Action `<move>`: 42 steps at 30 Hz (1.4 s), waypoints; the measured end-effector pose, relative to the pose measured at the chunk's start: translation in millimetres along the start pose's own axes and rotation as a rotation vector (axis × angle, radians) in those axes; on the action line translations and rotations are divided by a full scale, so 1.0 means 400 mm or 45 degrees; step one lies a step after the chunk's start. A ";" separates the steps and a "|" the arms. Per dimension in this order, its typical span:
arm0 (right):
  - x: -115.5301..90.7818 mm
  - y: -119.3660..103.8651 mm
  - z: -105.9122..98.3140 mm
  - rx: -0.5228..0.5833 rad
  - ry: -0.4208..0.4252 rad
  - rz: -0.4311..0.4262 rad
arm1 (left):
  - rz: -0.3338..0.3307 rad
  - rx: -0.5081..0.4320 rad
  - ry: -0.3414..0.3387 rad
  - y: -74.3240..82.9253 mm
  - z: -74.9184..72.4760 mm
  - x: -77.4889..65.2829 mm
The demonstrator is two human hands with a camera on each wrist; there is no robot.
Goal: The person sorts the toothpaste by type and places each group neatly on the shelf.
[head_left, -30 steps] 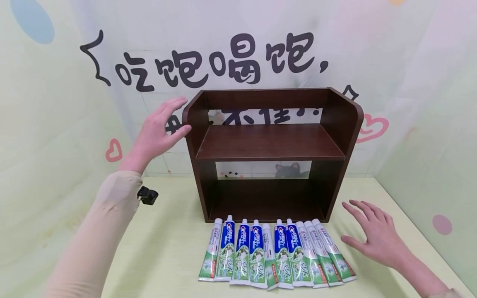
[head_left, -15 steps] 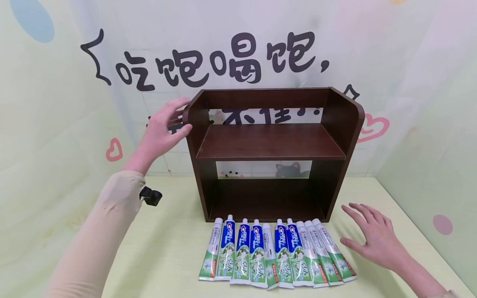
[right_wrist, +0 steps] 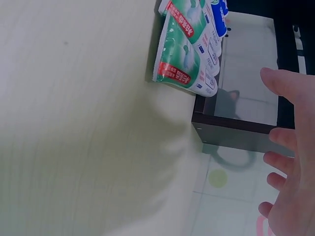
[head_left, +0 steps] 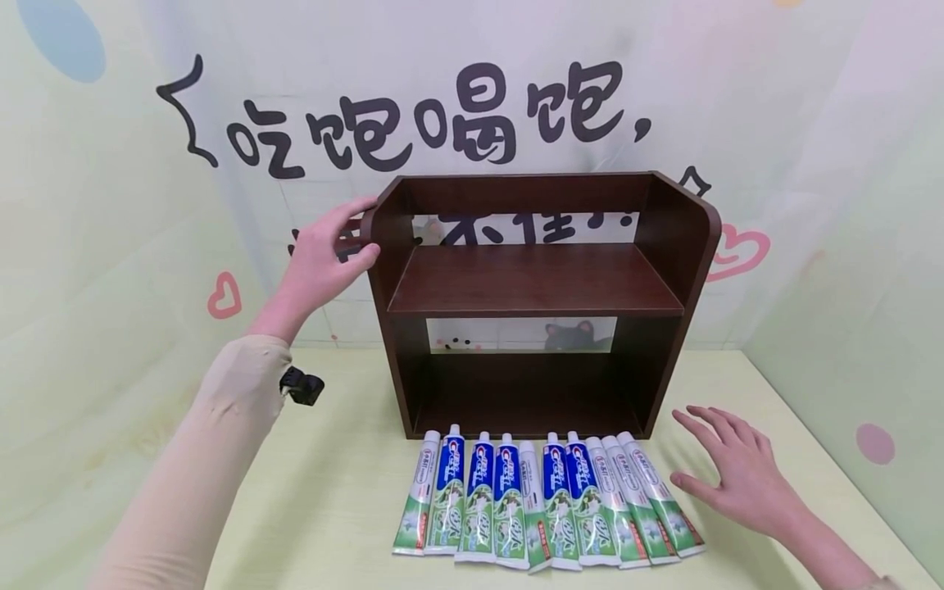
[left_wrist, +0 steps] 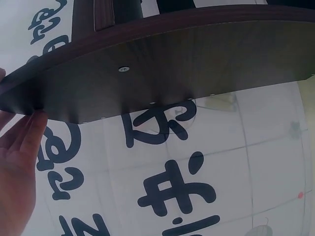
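Note:
A dark brown two-tier wooden shelf stands upright on the table. My left hand is at the upper corner of its left side panel, thumb at the front edge and fingers reaching behind, so it grips that corner. Some of its fingertips are hidden by the panel. A row of toothpaste tubes lies before the shelf, caps toward it: blue-and-green Crest tubes mixed with white-and-green tubes. My right hand hovers to the right of the row with fingers spread, holding nothing; the closest tube is a white-and-green one.
The pale table extends on both sides of the shelf. A light wall with black lettering rises behind it, and side walls bound the table at left and right. A small black device sits at my left wrist.
My left hand has moved slightly right, onto the shelf's upper left corner, its fingers now passing behind the panel. The right hand, shelf and toothpaste tubes stay nearly the same.

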State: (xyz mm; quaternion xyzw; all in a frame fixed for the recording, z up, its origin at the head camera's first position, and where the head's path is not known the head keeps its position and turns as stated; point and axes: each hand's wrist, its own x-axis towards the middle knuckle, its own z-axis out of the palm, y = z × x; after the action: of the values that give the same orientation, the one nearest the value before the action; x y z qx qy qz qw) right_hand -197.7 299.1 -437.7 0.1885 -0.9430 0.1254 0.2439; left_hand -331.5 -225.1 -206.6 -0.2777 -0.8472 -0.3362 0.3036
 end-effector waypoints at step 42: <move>-0.046 -0.027 0.086 0.109 -0.266 0.093 | -0.070 -0.128 -0.080 -0.006 -0.009 0.004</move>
State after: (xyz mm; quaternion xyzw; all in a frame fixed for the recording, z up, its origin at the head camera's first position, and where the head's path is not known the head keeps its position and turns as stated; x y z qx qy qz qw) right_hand -192.5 283.4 -474.5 0.1764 -0.9633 0.1540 0.1315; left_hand -333.1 -228.8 -204.4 -0.2798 -0.8457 -0.3774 0.2532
